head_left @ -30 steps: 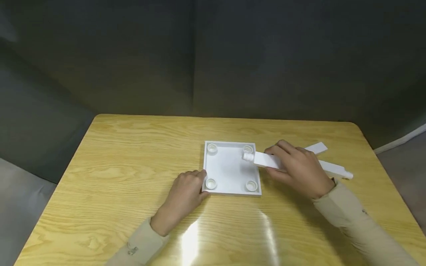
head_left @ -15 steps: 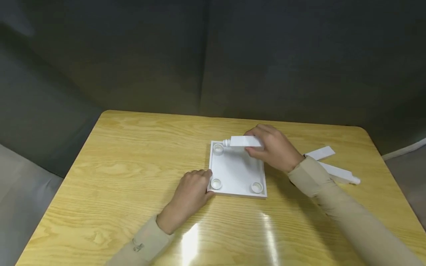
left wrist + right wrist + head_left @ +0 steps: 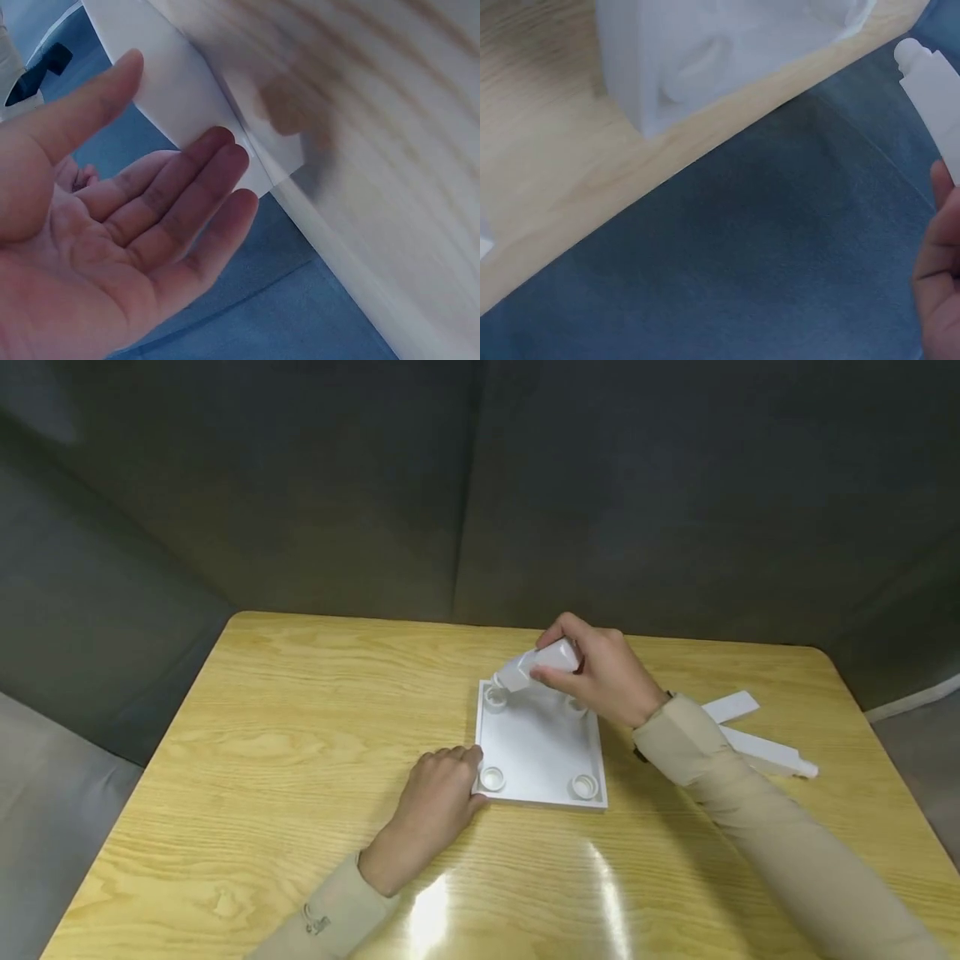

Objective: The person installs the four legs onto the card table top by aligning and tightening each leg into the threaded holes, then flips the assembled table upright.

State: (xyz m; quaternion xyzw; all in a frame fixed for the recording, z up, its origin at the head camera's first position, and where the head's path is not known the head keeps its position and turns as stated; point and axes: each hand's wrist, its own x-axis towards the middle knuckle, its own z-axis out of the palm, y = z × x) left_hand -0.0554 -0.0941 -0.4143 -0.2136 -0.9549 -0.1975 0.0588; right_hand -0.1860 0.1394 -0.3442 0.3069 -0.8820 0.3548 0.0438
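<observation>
A shallow white square tabletop (image 3: 536, 743) lies underside up, with round threaded sockets at its corners, such as the front-right socket (image 3: 584, 787). My left hand (image 3: 438, 793) holds its front-left corner, fingers along the left side and thumb at the front edge. In the left wrist view the fingers touch the white side (image 3: 176, 90). My right hand (image 3: 600, 672) grips a white tapered table leg (image 3: 517, 672), tilted with its screw end down at the far-left socket (image 3: 495, 698). Whether the thread sits inside that socket I cannot tell. In the right wrist view the leg (image 3: 934, 97) shows its knobbed end.
Two more white legs, a far one (image 3: 733, 706) and a nearer one (image 3: 768, 752), lie crossed to the right on the wooden table (image 3: 300, 710). Dark curtains (image 3: 337, 493) stand behind the table's far edge.
My right hand has carried the leg leftward from the far-right socket to the far-left one and tipped its screw end downward. My left hand stays at the tabletop's corner.
</observation>
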